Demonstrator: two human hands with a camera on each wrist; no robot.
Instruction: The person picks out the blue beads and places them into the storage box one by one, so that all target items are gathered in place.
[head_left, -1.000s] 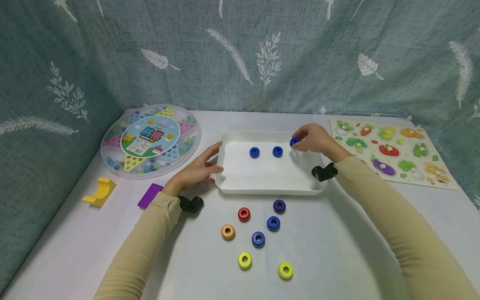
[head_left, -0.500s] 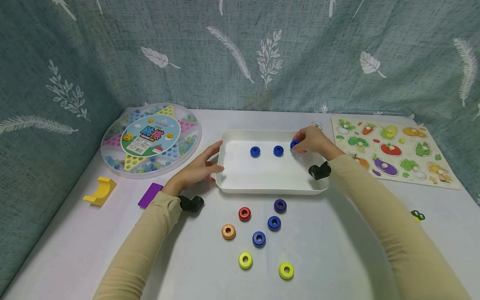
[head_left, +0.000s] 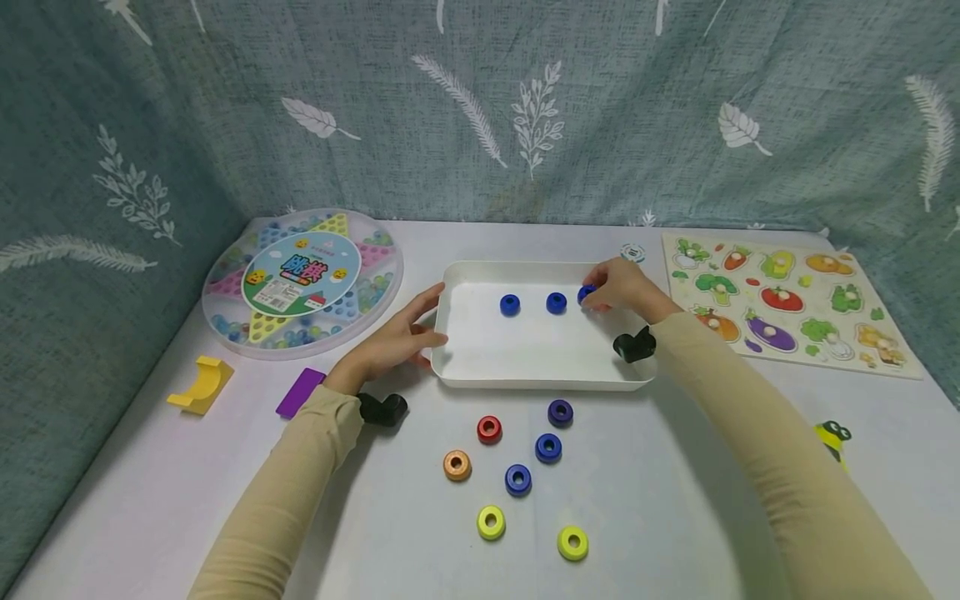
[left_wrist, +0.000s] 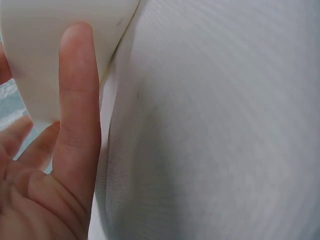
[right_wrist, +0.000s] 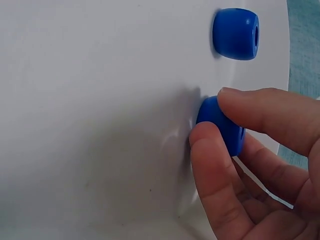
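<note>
My right hand (head_left: 622, 287) pinches a blue ring-shaped bead (right_wrist: 230, 140) between thumb and fingertips, inside the white tray (head_left: 540, 358) near its back right. In the right wrist view the bead sits at the tray floor, part of it hidden by the fingers. Beside it stand two more blue beads, a nearer one (head_left: 557, 302) and one farther left (head_left: 510, 305), roughly in a row. My left hand (head_left: 397, 337) rests against the tray's left side. One straight finger (left_wrist: 79, 100) lies along the tray's outer wall in the left wrist view.
In front of the tray lie several loose beads: red (head_left: 489, 430), orange (head_left: 457, 465), blue (head_left: 548, 448) and yellow (head_left: 491, 522). A round marble game box (head_left: 300, 283), a yellow curved block (head_left: 201, 385) and a purple block (head_left: 300, 392) are left. A vegetable puzzle board (head_left: 787, 304) lies right.
My right hand has shifted slightly left and toward me with the bead, closer to the row of blue beads. My left hand stays at the tray's side.
</note>
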